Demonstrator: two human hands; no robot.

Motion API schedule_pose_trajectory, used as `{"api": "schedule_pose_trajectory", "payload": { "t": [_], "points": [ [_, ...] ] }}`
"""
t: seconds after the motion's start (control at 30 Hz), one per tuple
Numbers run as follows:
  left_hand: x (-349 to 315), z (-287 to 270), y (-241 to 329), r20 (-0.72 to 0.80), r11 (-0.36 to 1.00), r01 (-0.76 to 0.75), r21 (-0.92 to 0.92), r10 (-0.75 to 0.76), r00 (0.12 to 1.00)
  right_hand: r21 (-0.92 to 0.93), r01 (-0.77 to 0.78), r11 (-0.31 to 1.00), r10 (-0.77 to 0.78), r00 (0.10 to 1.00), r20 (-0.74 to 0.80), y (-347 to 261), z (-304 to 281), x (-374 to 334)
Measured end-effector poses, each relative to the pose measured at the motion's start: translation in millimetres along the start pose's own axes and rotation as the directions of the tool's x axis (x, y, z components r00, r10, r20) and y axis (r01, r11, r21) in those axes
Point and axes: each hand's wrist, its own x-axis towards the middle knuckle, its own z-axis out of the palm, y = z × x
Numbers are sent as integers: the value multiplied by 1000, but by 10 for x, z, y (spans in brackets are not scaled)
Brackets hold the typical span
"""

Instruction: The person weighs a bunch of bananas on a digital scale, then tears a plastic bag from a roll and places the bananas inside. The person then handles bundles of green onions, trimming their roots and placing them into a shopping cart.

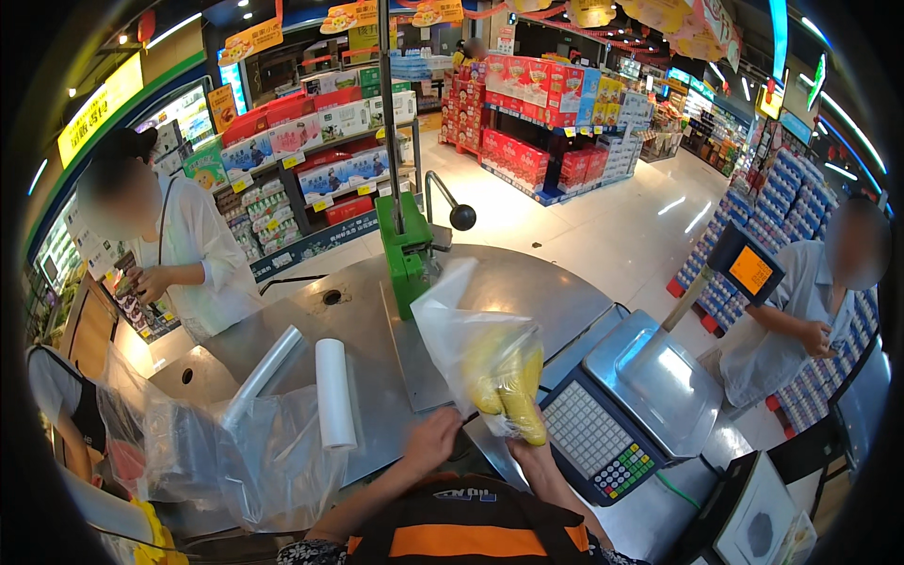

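Note:
A clear plastic bag [443,315] with yellow fruit inside, which look like bananas [508,377], hangs tilted over the counter. My right hand [535,456] is closed on its lower end, the fingers mostly hidden behind the fruit. Left of the bag, my left hand [435,441] is low over the counter's near edge, apart from the fruit. Its fingers are blurred, so their pose is unclear. Just beyond the bag stands a green bag-sealing device [403,254] with a tall metal post. Right of my right hand is a weighing scale [612,405] with a keypad.
Plastic bag rolls [335,395] and loose clear bags [273,461] lie on the metal counter [377,353] at left. An orange-lit display [749,271] rises from the scale. People stand at the left [198,254] and right [782,320]. Stocked shelves [320,160] are beyond.

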Motion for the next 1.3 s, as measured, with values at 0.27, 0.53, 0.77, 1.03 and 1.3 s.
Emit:
{"api": "schedule_pose_trajectory", "payload": {
  "t": [0.27, 0.53, 0.77, 1.03, 1.3],
  "points": [
    [488, 46, 519, 35, 977, -214, 3, 214, 976, -514, 376, 771, -466, 883, -53, 36, 242, -42],
    [501, -52, 669, 181, 959, 155, 239, -201, 963, -757, 384, 529, -537, 842, 51, 43, 232, -58],
    [879, -292, -206, 4, 833, 395, 387, -430, 903, -749, 334, 572, -458, 888, 45, 75, 254, -106],
    [730, -449, -917, 450, 821, 302, 484, -530, 719, -671, 242, 701, -362, 931, -43, 165, -25, 28],
    [907, -311, -971, 181, 778, 415, 472, -546, 818, -755, 224, 617, -311, 950, 28, 120, 185, -32]
  ]
}}
